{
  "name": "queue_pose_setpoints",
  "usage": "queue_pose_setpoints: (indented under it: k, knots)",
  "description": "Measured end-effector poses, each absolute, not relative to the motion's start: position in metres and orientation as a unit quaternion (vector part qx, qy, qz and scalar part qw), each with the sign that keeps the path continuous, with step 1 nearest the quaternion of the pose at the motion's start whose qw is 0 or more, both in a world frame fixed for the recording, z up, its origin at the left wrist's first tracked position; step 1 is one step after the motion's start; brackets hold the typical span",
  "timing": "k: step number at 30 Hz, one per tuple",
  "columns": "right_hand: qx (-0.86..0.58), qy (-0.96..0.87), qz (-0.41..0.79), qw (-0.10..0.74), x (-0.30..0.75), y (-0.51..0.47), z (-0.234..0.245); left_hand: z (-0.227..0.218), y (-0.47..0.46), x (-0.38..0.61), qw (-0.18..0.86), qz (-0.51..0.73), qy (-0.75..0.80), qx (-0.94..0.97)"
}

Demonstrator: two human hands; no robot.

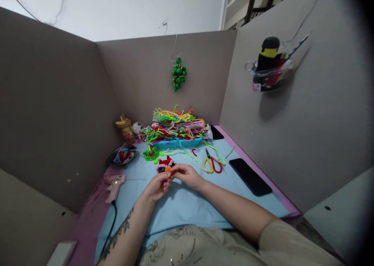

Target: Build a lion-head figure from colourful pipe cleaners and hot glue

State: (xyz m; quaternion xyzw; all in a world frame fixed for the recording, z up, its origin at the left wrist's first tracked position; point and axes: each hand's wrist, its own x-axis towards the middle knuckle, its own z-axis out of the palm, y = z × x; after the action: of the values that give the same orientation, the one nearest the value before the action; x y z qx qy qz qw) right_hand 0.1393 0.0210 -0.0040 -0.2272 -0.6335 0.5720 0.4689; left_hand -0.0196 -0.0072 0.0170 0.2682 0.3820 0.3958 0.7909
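Observation:
My left hand and my right hand meet in front of me over the light blue cloth. Pinched between their fingertips is a short red pipe cleaner, mostly covered by the fingers. Just beyond it lies a fuzzy red figure with pale pink trim, dark blue eyes and an orange part; my fingers hide its lower edge. A green fuzzy figure sits farther back to the left. To the right of my hands lie scissors with one yellow and one red handle.
A blue tray heaped with colourful pipe cleaners stands at the back. On the left are a pink glue gun with a cord and a dark bowl. A black phone lies right. Grey partitions enclose the table; a green ornament hangs behind.

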Motion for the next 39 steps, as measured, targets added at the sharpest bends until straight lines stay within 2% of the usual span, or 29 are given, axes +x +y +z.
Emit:
queue_pose_setpoints:
  k: [3,5,10,12,15,21,29,33,39]
  knots:
    - [-0.241,-0.651,0.543,0.472,0.141,0.021,-0.003,0.017,-0.008,-0.018,0.789,0.393,0.378,0.285]
    - [-0.244,-0.649,0.543,0.474,0.142,0.022,-0.002,0.015,-0.009,-0.015,0.749,0.431,0.382,0.327]
    - [-0.265,-0.608,0.563,0.494,0.143,0.027,-0.003,0.009,-0.007,-0.007,0.506,0.546,0.442,0.500]
    - [-0.276,-0.593,0.573,0.495,0.143,0.027,-0.004,0.005,-0.006,-0.007,0.425,0.533,0.468,0.562]
    - [-0.289,-0.577,0.587,0.489,0.141,0.027,-0.005,-0.002,-0.004,-0.007,0.376,0.500,0.488,0.608]
    - [-0.279,-0.575,0.596,0.486,0.140,0.027,-0.006,-0.005,-0.003,-0.007,0.403,0.477,0.483,0.614]
    - [-0.264,-0.584,0.595,0.484,0.139,0.027,-0.009,0.006,-0.008,-0.006,0.463,0.523,0.477,0.533]
    - [-0.247,-0.591,0.605,0.473,0.139,0.026,-0.007,0.008,-0.009,-0.006,0.578,0.515,0.437,0.457]
    - [-0.196,-0.596,0.617,0.475,0.139,0.027,-0.008,0.016,-0.009,-0.015,0.774,0.401,0.365,0.327]
